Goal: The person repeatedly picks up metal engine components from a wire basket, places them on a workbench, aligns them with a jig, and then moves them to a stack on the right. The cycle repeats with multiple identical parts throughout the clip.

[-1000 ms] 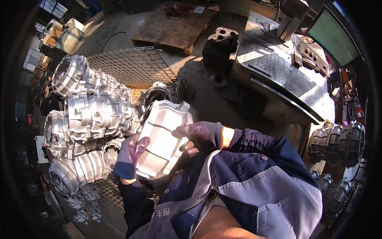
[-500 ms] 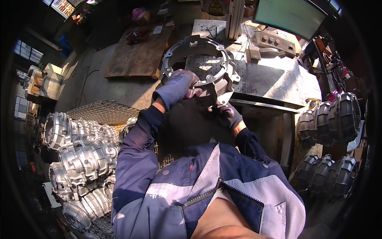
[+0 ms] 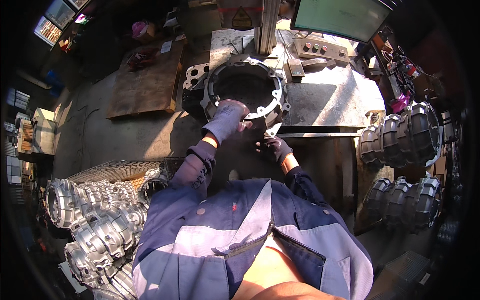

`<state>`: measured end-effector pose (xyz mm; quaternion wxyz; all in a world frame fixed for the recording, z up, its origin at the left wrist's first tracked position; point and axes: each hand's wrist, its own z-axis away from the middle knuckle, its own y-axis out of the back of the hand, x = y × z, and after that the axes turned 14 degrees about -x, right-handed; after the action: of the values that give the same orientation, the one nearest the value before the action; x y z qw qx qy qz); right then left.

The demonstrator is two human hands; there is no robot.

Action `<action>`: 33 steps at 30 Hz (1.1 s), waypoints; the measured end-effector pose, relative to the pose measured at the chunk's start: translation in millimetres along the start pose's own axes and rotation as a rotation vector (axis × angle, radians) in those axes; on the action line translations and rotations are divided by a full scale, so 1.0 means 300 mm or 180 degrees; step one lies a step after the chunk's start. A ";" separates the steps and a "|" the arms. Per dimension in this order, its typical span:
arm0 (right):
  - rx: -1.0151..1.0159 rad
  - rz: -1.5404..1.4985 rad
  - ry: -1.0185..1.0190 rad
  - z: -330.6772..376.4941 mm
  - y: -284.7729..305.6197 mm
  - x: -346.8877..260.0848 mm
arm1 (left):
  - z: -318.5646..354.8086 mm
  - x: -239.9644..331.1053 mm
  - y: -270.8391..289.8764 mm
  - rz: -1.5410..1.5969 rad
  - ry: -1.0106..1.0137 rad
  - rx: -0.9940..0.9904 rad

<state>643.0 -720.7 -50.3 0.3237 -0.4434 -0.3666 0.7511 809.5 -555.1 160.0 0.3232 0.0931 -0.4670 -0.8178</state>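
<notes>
A ring-shaped cast metal housing (image 3: 274, 102) with lugs around its rim is at the near edge of the metal worktable, its round opening facing up. My left hand (image 3: 230, 116), in a grey-purple knit glove, is closed on the near-left part of the rim. Just below the housing's near-right lug is my right hand (image 3: 276, 148), in a dark glove. Its fingers are partly bent and apart, with the fingertips showing against the dark gap under the table edge. Whether it still touches the underside is hard to see.
Stacked silver housings (image 3: 107, 220) fill a mesh crate at lower left. More housings (image 3: 400, 135) stand at right. Behind the work are a button control box (image 3: 320, 50), a metal post (image 3: 266, 27) and a monitor (image 3: 340, 19). A wooden board (image 3: 145, 80) lies at left.
The housing has gone from a tilted, raised position to a lower, flatter one at the table edge. My left hand moved with it. My right hand's fingers have spread below the lug.
</notes>
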 end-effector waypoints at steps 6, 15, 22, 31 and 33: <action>0.0437 0.1942 0.0246 -0.125 0.142 0.079 | 0.010 -0.020 -0.081 0.0048 -0.0089 0.0257; 0.0112 0.6166 0.0494 -0.002 -0.064 0.026 | -0.024 -0.098 -0.135 0.0180 -0.0454 0.0409; -0.0153 0.6386 0.0856 -0.005 -0.015 0.026 | -0.025 -0.133 -0.172 0.1434 -0.1351 0.1080; -0.0306 0.3725 0.1446 -0.099 0.204 0.131 | 0.017 -0.094 -0.109 0.0105 -0.0835 0.0652; -0.0262 0.4051 0.1490 -0.088 0.201 0.131 | 0.015 -0.098 -0.105 0.0089 -0.0855 0.0671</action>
<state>641.6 -713.4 -126.5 -0.1278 -0.7357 0.0172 0.6650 816.2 -522.6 132.1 0.2577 0.0098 -0.5904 -0.7648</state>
